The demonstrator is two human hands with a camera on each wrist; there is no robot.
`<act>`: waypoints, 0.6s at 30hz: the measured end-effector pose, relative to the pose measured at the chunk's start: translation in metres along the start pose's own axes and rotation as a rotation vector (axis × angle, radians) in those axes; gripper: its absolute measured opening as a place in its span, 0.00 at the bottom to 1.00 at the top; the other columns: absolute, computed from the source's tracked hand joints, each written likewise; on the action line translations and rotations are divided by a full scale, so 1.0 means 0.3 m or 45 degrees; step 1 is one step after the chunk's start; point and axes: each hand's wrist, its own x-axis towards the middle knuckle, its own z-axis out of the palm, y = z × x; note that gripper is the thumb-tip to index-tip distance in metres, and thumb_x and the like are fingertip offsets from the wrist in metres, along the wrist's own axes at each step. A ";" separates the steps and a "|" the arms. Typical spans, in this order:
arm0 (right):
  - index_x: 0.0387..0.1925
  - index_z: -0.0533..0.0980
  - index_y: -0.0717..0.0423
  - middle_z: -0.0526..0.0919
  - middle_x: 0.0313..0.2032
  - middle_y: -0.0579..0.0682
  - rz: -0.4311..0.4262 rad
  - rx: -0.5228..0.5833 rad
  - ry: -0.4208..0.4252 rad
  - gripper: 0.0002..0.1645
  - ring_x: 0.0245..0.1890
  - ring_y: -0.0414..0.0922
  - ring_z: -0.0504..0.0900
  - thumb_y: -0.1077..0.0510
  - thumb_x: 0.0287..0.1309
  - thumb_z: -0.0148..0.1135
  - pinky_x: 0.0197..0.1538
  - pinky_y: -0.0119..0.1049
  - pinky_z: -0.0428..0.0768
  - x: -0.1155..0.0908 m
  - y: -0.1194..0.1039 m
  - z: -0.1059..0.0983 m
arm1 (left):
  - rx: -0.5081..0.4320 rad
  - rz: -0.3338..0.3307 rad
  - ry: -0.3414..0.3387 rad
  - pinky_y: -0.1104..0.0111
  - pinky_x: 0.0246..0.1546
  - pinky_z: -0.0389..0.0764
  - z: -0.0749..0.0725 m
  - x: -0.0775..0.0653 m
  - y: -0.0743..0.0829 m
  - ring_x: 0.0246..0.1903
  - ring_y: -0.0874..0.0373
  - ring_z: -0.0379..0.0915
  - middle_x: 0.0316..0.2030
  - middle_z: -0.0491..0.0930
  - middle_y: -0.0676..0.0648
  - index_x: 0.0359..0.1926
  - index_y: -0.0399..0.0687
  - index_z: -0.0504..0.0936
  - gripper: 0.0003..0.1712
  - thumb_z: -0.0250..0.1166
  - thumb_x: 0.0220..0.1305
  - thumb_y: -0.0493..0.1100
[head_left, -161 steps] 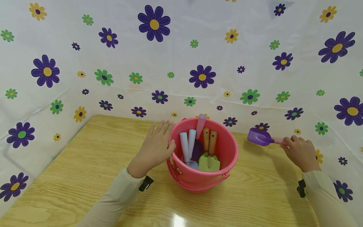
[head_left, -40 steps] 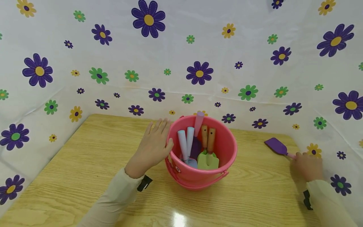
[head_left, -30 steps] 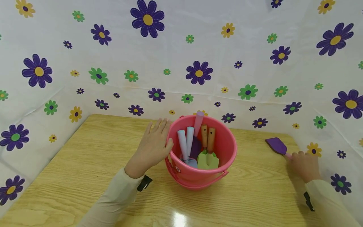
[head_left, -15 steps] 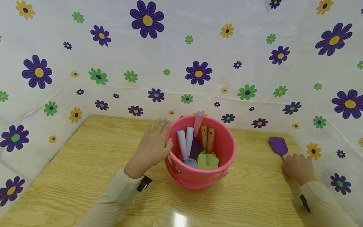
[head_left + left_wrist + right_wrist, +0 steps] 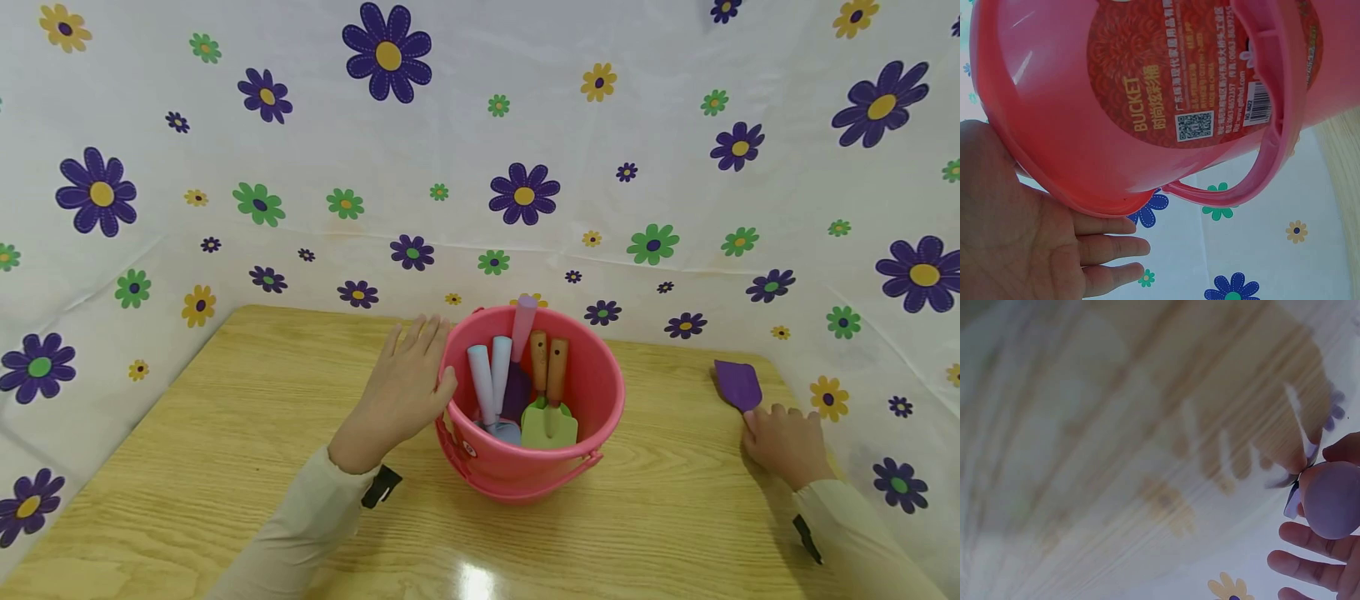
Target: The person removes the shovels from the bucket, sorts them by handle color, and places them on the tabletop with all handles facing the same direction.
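Note:
My left hand (image 5: 401, 392) lies with straight fingers against the left rim of a pink bucket (image 5: 517, 479), whose printed label shows in the left wrist view. Inside the bucket stand several hand trowels: two with pale blue handles (image 5: 491, 379), one with a lilac handle (image 5: 524, 321), and two with wooden handles (image 5: 556, 371) and green blades. At the far right of the table, my right hand (image 5: 787, 446) holds a purple trowel (image 5: 738, 385) by its handle, blade low at the tabletop. The right wrist view shows the handle's lilac end (image 5: 1335, 500) between thumb and fingers.
The wooden table (image 5: 225, 450) spreads to the left and in front of the bucket. A white sheet with flower prints (image 5: 465, 133) rises along the back and both sides. The bucket's handle (image 5: 525, 492) hangs down at the front.
The right hand has lowered the purple trowel to the tabletop and moved it right. Its blade, face up and pointing left before, now points away from me. The left hand has stayed at the bucket.

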 end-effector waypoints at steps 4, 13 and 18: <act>0.19 0.65 0.61 0.71 0.16 0.59 -0.035 0.005 0.103 0.15 0.15 0.58 0.70 0.57 0.53 0.57 0.22 0.56 0.69 0.001 -0.001 0.003 | -0.006 -0.002 -0.003 0.45 0.71 0.45 0.002 0.000 -0.001 0.72 0.41 0.47 0.70 0.56 0.38 0.70 0.38 0.56 0.37 0.50 0.64 0.50; 0.24 0.68 0.62 0.73 0.20 0.61 -0.093 -0.014 0.162 0.14 0.18 0.57 0.72 0.55 0.48 0.59 0.21 0.52 0.68 0.014 0.004 0.011 | -0.014 -0.010 -0.015 0.45 0.71 0.44 0.004 0.001 -0.002 0.72 0.41 0.46 0.71 0.56 0.38 0.71 0.39 0.55 0.36 0.49 0.65 0.49; 0.29 0.70 0.64 0.76 0.26 0.64 -0.148 -0.039 0.109 0.16 0.24 0.59 0.75 0.54 0.47 0.61 0.24 0.53 0.69 0.030 0.004 -0.003 | -0.014 -0.010 -0.014 0.45 0.71 0.45 0.002 0.000 -0.001 0.72 0.41 0.46 0.70 0.56 0.38 0.70 0.39 0.56 0.37 0.50 0.64 0.50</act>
